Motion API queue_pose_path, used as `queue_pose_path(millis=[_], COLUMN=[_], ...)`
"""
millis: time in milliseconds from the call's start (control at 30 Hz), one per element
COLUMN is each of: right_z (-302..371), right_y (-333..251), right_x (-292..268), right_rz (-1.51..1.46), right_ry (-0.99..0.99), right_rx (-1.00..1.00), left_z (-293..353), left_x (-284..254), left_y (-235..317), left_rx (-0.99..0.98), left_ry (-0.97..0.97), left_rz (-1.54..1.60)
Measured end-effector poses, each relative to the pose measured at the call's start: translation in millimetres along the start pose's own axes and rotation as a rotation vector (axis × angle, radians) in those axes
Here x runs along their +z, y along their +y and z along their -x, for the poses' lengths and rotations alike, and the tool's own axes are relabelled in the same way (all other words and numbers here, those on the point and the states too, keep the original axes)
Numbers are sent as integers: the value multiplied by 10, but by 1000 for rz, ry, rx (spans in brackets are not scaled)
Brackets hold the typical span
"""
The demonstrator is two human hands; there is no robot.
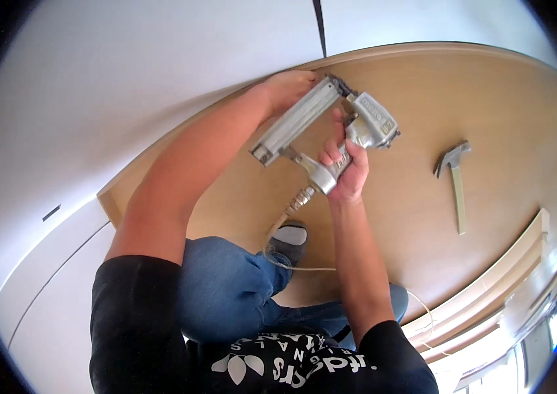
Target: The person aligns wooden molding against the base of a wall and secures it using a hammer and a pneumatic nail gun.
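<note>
A silver pneumatic nail gun (373, 118) is gripped by its handle in my right hand (350, 172). The index finger reaches up by the trigger. The gun's long magazine (295, 121) slants down to the left, and its nose points at the wooden edging (321, 64) along the white wall. Beside the nose, my left hand (289, 90) bears on that edging with its fingers curled together. The magazine covers part of this hand, so what it pinches is hidden. A pale air hose (272, 236) hangs from the gun's handle fitting.
A claw hammer (457, 187) with a light wooden handle lies on the brown wooden surface (409, 217) to the right. Several pale wood strips (488, 285) lie at the lower right. My shoe (289, 240) stands on the wood near the hose. White wall panels (160, 52) rise along the left and far side.
</note>
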State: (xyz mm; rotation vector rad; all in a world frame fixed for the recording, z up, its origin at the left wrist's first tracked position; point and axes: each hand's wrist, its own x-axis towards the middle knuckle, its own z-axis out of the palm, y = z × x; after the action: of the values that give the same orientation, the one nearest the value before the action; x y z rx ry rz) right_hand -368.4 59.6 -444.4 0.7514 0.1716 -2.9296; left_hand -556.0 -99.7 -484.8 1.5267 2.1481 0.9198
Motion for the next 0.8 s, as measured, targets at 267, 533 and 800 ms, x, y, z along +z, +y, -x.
queue_pose_path(millis=[267, 533, 800], right_z=[1381, 2101, 1833], right_y=[-1289, -1941, -1403], right_x=[-36, 269, -243], right_rz=[153, 1294, 2741], right_ry=[100, 238, -142], right_rx=[-36, -93, 120], left_z=[-21, -13, -99], left_x=[-99, -150, -41], left_y=[195, 235, 433], left_rx=[83, 47, -143], left_ry=[-435, -354, -369], left_rz=[-694, -613, -653])
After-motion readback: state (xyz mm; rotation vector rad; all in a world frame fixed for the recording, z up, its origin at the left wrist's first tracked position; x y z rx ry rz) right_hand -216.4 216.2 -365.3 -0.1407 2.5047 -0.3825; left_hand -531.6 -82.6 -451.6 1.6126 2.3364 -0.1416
